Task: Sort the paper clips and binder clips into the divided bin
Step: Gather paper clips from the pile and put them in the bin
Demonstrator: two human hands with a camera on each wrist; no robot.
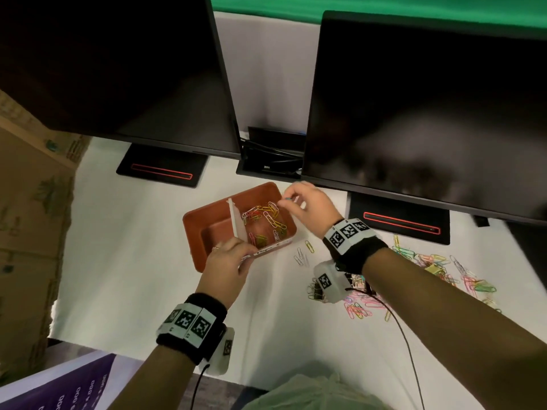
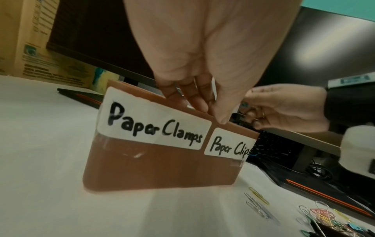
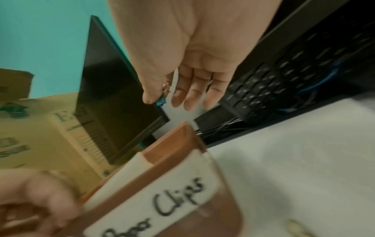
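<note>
Right hand over the clip side of the bin, left hand steadying its near wall.

The right hand [image 1: 307,207] pinches a small blue paper clip [image 3: 161,101] between thumb and forefinger, its other fingers hanging loose; it hovers above the far right corner of the brown divided bin [image 1: 194,220]; the left hand [image 1: 229,261] grips the near wall, fingers hooked inside, thumb outside by the white divider [image 1: 236,221]. The drop lies just down and left of the right hand, into the right-hand compartment holding coloured clips [image 1: 263,216]; the left compartment looks bare; the bin's long axis runs left to right, tilted. The loose pile [image 1: 429,267] and the binder clips [image 1: 315,290] lie on the right, nearer the right arm. Only the left wrist view reads both labels, "Paper Clamps" [image 2: 154,126] and "Paper Clips" [image 2: 229,146]; only the head view shows the contents.
</note>
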